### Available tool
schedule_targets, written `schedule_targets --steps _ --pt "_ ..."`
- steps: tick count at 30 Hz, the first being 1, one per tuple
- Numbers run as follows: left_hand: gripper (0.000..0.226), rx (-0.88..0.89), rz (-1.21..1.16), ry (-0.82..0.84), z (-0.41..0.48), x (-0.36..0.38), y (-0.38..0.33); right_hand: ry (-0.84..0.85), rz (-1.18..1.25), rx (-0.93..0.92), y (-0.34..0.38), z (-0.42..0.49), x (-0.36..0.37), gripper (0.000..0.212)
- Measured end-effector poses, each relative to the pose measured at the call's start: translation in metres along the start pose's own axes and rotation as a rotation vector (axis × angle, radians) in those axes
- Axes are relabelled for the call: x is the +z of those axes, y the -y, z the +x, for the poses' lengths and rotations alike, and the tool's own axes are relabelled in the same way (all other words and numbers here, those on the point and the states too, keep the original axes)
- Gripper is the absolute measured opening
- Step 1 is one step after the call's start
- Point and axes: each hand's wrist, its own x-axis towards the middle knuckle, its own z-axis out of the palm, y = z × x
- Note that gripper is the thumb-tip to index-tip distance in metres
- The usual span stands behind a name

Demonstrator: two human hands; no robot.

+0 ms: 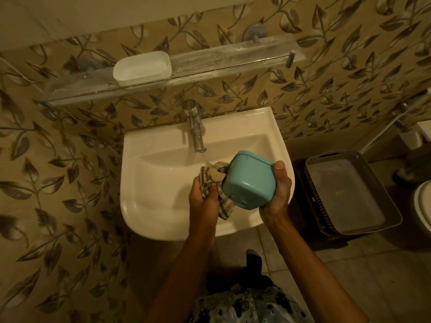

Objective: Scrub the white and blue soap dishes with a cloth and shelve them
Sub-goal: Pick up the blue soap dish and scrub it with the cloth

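Note:
My right hand (pixel 277 190) grips the blue soap dish (pixel 247 180) above the white sink (pixel 149 183), its underside turned toward me and its open side facing away. My left hand (pixel 203 199) holds a striped cloth (pixel 213 178) bunched against the dish's left edge. The white soap dish (pixel 141 67) stands upright on the glass wall shelf (pixel 210 64), toward its left end.
A chrome tap (pixel 194 127) juts out over the sink basin. Right of the sink a grey perforated basket (pixel 347 192) sits on a dark stand. A toilet rim (pixel 422 206) shows at the far right. Leaf-patterned tiles cover the wall.

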Motion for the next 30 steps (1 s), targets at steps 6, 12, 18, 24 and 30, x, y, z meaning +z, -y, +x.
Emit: schedule_targets --steps 6,12,18,24,30 --pt "0.031 0.141 0.028 -0.176 0.002 -0.007 -0.023 0.143 -0.098 -0.06 0.001 0.002 -0.001 0.021" --pt "0.027 0.389 0.165 -0.176 0.002 -0.019 -0.046 0.263 -0.42 -0.098 0.002 0.008 -0.008 0.038" --pt "0.027 0.514 0.287 -0.035 -0.013 -0.005 -0.046 -0.221 -0.131 0.126 -0.002 0.008 0.003 0.022" --pt "0.038 0.548 0.602 -0.095 -0.031 0.022 -0.03 -0.365 -0.285 0.043 -0.002 0.003 0.017 0.028" --pt "0.035 0.846 0.741 0.063 -0.056 0.05 -0.015 -0.245 -0.053 0.222 -0.007 -0.015 -0.001 0.039"
